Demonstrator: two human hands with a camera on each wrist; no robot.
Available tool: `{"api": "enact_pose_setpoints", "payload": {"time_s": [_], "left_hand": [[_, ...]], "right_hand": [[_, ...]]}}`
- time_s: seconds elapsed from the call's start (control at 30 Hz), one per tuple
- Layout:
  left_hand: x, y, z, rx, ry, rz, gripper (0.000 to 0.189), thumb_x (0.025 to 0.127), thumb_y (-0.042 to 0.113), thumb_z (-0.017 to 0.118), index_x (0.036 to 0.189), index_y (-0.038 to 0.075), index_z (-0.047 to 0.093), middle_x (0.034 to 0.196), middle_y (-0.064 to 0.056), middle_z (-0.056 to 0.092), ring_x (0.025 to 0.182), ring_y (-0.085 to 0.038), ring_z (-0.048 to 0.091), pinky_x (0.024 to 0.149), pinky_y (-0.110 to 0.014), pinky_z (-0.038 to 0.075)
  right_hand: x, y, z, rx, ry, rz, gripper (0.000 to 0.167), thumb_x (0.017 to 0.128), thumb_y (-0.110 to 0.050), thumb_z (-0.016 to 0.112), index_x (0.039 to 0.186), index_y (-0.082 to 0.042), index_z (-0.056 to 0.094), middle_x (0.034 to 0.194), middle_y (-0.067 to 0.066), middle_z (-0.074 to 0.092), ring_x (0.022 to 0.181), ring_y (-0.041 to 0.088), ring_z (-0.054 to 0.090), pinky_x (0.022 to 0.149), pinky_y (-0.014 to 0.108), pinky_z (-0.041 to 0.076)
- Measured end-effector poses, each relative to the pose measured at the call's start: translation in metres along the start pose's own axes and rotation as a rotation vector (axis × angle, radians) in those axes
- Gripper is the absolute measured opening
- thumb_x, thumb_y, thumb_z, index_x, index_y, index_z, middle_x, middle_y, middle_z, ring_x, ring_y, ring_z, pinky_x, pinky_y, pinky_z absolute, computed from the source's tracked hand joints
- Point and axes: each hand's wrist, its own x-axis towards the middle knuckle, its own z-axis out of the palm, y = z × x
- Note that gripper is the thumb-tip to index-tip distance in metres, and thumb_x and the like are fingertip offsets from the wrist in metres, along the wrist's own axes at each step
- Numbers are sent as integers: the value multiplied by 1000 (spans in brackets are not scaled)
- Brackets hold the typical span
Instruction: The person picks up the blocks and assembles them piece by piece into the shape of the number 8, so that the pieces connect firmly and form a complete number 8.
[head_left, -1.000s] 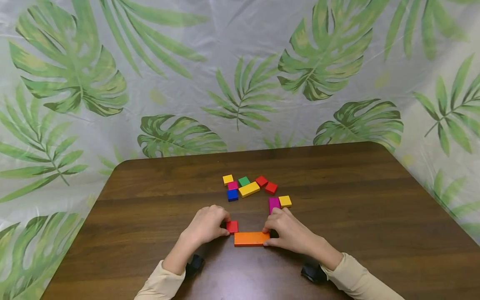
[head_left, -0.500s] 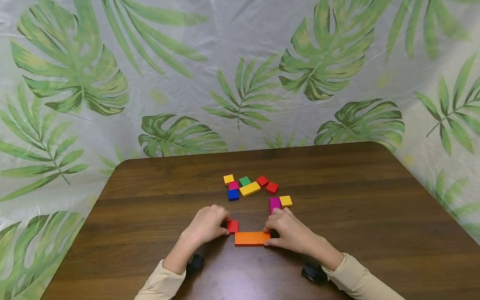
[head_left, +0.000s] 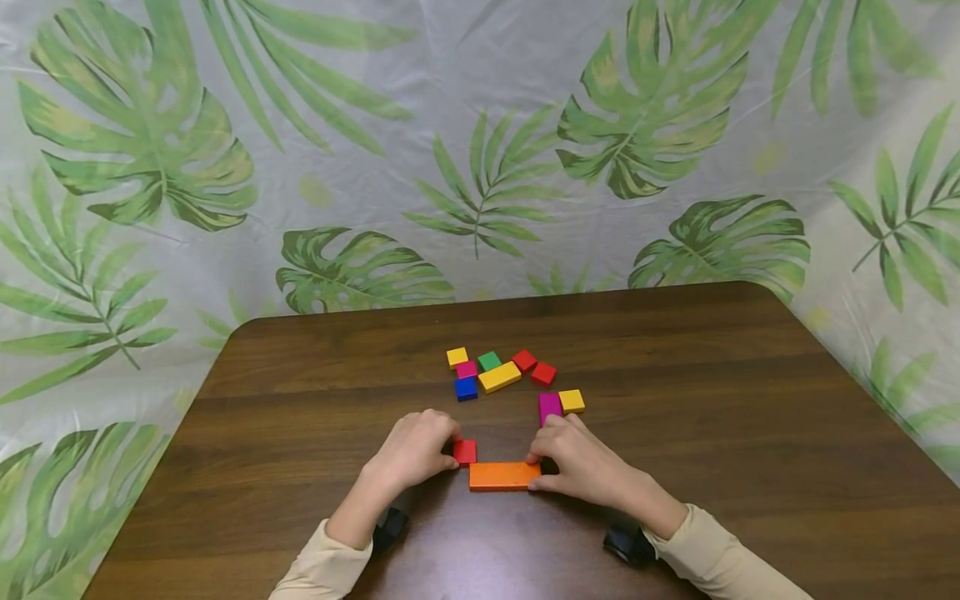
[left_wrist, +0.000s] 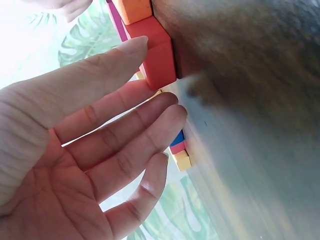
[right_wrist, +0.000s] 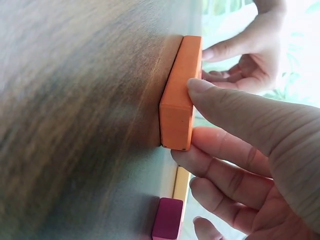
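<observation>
My left hand pinches a small red block between thumb and index finger; the left wrist view shows the thumb on the near side of the red block. Just to the right, my right hand grips the right end of a long orange block, thumb at its front and fingers behind. The orange block lies flat on the table, its left end right at the red block's near corner. Beyond the right hand lies a magenta block, partly hidden by the fingers, with a yellow block beside it.
Farther back on the dark wooden table lies a loose cluster: a yellow square, a pink block, a blue block, a green block, a long yellow block and two red blocks. A leaf-print curtain hangs behind.
</observation>
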Motion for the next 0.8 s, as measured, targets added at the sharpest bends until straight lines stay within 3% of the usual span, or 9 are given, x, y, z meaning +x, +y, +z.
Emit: {"api": "enact_pose_setpoints", "payload": {"time_s": [0.3,0.5,0.8], "left_hand": [[-2,-2,-3,-28,-26,-8,25,69,22,82,89,11,71,82,0,69,70,-12,55,62,-28,46],[-2,-8,-7,-91,-34,-47,32,70,19,81,99,9,71,93,-4,70,79,-16,60,69,-36,51],[9,-26,1,-131,63,-184,27,75,23,78,97,11,70,85,-2,68,75,-14,59,64,-34,50]], "right_hand": [[0,0,0,3,-2,0,22,71,-34,80,78,-16,69,75,-9,62,78,5,41,74,24,29],[0,-1,-1,-1,0,-2,22,71,-34,80,78,-16,69,75,-8,63,78,5,41,75,25,28],[0,-1,-1,-15,-2,2,22,71,-35,80,79,-17,69,75,-9,64,79,6,43,74,26,27]]}}
